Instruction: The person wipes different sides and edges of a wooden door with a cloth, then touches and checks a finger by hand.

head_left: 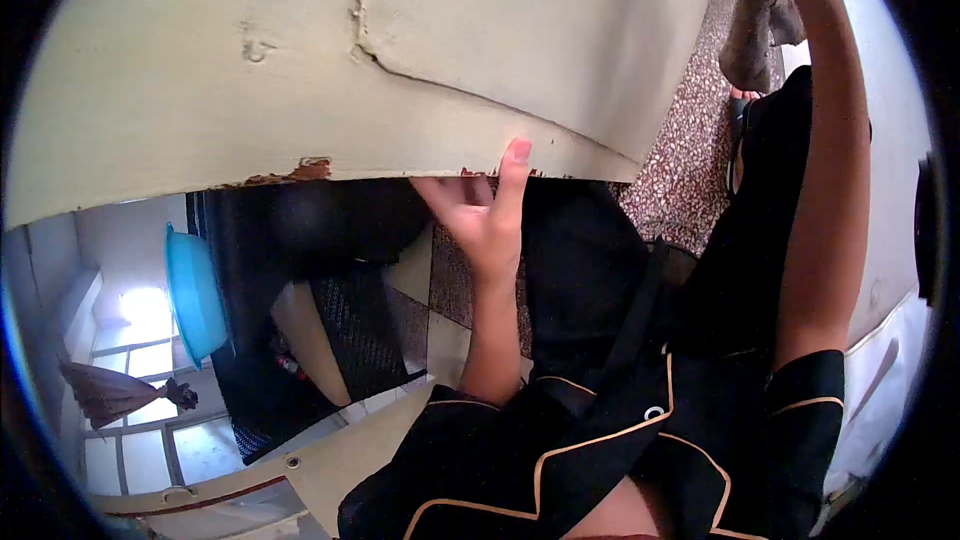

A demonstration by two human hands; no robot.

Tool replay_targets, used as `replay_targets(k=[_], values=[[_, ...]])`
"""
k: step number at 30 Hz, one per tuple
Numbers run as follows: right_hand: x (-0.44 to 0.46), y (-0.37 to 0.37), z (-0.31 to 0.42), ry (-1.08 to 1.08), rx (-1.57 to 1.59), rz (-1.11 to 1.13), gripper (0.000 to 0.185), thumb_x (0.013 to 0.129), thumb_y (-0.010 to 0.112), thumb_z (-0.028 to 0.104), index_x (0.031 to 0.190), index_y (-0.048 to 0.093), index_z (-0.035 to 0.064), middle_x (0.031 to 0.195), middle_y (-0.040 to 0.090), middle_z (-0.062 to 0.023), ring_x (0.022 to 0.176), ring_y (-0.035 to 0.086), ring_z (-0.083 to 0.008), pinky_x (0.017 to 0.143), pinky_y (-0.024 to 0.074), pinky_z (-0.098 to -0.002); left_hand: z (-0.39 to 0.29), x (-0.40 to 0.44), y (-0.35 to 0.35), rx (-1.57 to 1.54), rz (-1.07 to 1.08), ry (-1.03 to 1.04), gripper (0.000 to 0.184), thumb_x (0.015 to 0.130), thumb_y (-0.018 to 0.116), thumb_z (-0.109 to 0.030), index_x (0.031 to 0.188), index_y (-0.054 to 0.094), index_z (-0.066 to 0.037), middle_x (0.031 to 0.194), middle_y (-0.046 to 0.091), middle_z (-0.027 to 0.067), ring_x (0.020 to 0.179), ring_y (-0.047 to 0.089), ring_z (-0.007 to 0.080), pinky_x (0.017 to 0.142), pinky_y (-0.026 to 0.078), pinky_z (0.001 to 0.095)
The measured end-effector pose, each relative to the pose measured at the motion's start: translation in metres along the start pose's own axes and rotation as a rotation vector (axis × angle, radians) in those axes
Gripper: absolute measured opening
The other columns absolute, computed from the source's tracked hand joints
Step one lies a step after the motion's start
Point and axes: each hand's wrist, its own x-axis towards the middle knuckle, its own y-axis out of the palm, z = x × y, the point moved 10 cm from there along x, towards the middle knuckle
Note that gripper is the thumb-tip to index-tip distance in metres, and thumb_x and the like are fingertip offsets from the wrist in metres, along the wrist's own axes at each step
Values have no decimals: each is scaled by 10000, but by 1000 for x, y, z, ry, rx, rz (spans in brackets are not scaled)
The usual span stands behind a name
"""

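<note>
My left hand [485, 215] grips the lower edge of a large cream-painted panel [330, 70]. The thumb lies on the panel's face and the fingers go behind the edge, partly hidden. The paint is cracked and chipped, with reddish-brown patches along that edge. My right forearm [825, 170] reaches up along the right side, and the hand is cut off by the top of the view. Beside that wrist hangs a limp grey-brown cloth [745, 35]; what holds it is out of sight.
A speckled floor [685, 105] shows at right, with a sandalled foot [738, 115] near my dark trousers. At left are a turquoise basin [195, 295], a black mesh-like item [355, 325], a bundled curtain [115, 395] and bright window panes [210, 450]. A white wall [895, 210] borders the right.
</note>
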Motion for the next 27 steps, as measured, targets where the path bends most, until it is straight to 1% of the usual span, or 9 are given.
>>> replay_targets(k=[4, 8, 10, 12, 14, 17, 20, 24, 27], values=[[-104, 45, 85, -357, -373, -50, 481, 845, 679, 428, 1051, 687, -6, 889, 694, -86, 785, 636, -142, 719, 499, -252, 28, -8, 1, -74, 53, -150, 680, 737, 776, -23, 1262, 345, 3, 1198, 469, 122, 1076, 493, 194, 968, 405, 340], [-140, 71, 101, -458, -476, 345, 450, 847, 663, 410, 1021, 676, -5, 887, 683, -89, 803, 623, -155, 730, 483, -263, 59, -11, 5, 166, 340, -394, 683, 733, 811, -204, 1244, 437, 53, 1186, 547, 180, 1095, 544, 227, 991, 399, 359], [-159, 81, 99, -463, -427, 574, 416, 847, 659, 387, 982, 676, -6, 864, 678, -88, 793, 615, -158, 723, 473, -265, 89, -58, 9, 813, 976, -772, 738, 724, 794, -355, 1264, 498, 51, 1207, 579, 225, 1141, 560, 269, 1001, 403, 377], [-178, 89, 96, -443, -360, 808, 383, 846, 655, 363, 944, 677, -6, 841, 673, -87, 784, 608, -161, 716, 464, -267, 69, -86, 29, 769, 1437, -326, 805, 729, 759, -436, 1331, 469, 13, 1271, 542, 241, 1205, 520, 302, 998, 414, 363], [-194, 91, 96, -409, -291, 983, 353, 846, 650, 340, 906, 677, -7, 817, 668, -86, 774, 601, -165, 709, 454, -270, 29, -88, 65, 569, 1360, -419, 740, 721, 786, -360, 1311, 502, -14, 1251, 561, 217, 1164, 552, 284, 987, 425, 365], [-208, 92, 89, -357, -234, 1134, 315, 845, 644, 305, 849, 678, -8, 783, 660, -85, 760, 590, -170, 698, 440, -273, -25, -60, 108, 31, 835, -341, 590, 741, 793, -184, 1241, 554, 17, 1220, 575, 195, 1140, 563, 243, 955, 451, 360], [-212, 98, 62, -349, -260, 1171, 284, 834, 666, 290, 848, 675, 6, 788, 651, -77, 729, 583, -158, 679, 440, -273, -61, -32, 114, -117, 452, 128, 465, 760, 768, -119, 1171, 596, 14, 1064, 649, 180, 952, 643, 193, 810, 519, 319], [-194, 73, 10, -126, -40, 705, 262, 834, 709, 234, 955, 640, 12, 825, 625, 4, 777, 567, -48, 689, 460, -216, -34, -37, 128, -25, 586, -105, 169, 883, 656, -89, 985, 623, 42, 748, 627, 30, 729, 580, 69, 671, 472, 224], [-199, 39, 19, -513, -347, 197, 285, 822, 719, 253, 958, 634, 18, 832, 634, -22, 777, 584, -63, 683, 465, -215, -27, -27, 112, -29, 371, -136, 144, 895, 645, -104, 951, 631, 28, 828, 619, -18, 713, 500, 24, 638, 398, 171]])
